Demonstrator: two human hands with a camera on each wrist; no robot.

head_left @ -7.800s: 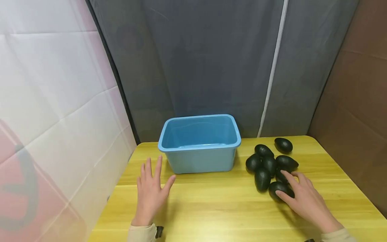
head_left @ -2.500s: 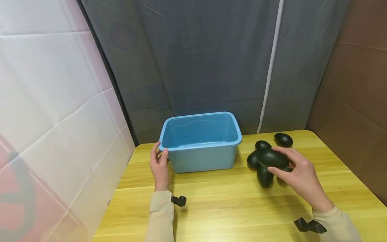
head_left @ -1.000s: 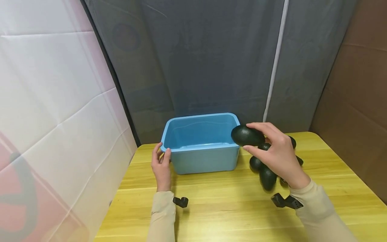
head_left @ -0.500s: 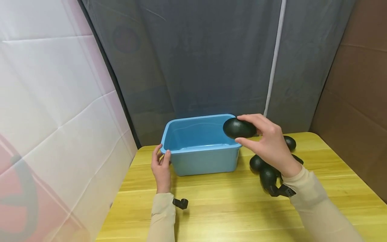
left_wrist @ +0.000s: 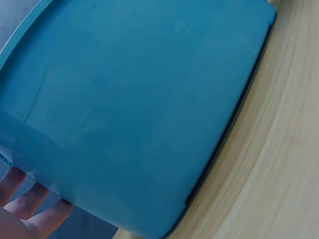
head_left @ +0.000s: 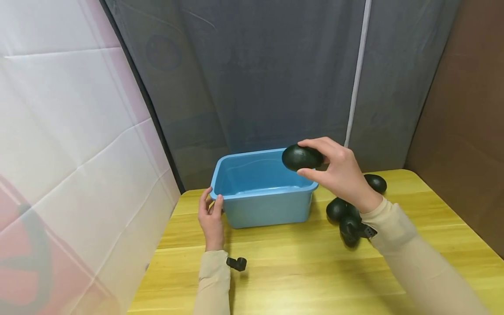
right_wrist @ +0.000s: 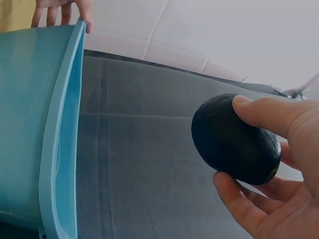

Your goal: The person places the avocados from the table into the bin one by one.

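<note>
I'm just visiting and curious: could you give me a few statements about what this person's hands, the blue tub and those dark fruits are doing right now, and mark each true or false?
1. The right hand holds a dark green avocado above the far right corner of the light blue plastic tub. True.
2. The left hand lies flat on the yellow wooden table, away from the tub. False: it grips the tub's near left corner.
3. The tub already has several avocados in it. False: the part of its inside that shows holds none.
4. More dark avocados lie on the table to the right of the tub. True.
5. The held avocado rests on the tub's rim. False: it is in the air, clear of the rim.
</note>
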